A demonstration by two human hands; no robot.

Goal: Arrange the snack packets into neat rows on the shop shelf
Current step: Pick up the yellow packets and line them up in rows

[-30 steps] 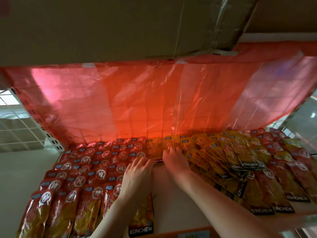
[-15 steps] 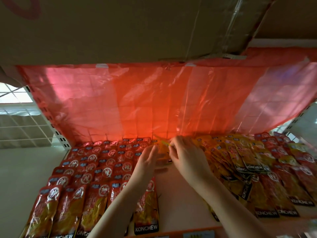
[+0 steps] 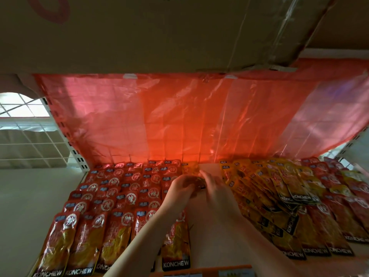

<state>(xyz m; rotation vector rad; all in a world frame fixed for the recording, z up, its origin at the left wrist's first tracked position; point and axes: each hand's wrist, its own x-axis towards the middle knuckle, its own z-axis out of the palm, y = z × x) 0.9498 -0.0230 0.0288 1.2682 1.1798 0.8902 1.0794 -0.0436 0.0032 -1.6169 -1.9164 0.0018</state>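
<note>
"KONCHEW" on snack packets (image 3: 175, 244)

I find red packets (image 3: 127, 198) in neat overlapping rows on the left of the shelf (image 3: 211, 242). Yellow packets (image 3: 265, 188) lie fanned and askew on the right. One yellow packet (image 3: 191, 168) lies flat at the back centre

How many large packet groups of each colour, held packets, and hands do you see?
Red groups: 2 (left red group, far-right red group)
Yellow group: 1
Held packet: 1
Hands: 2 (left hand, right hand)
Total: 6
</note>
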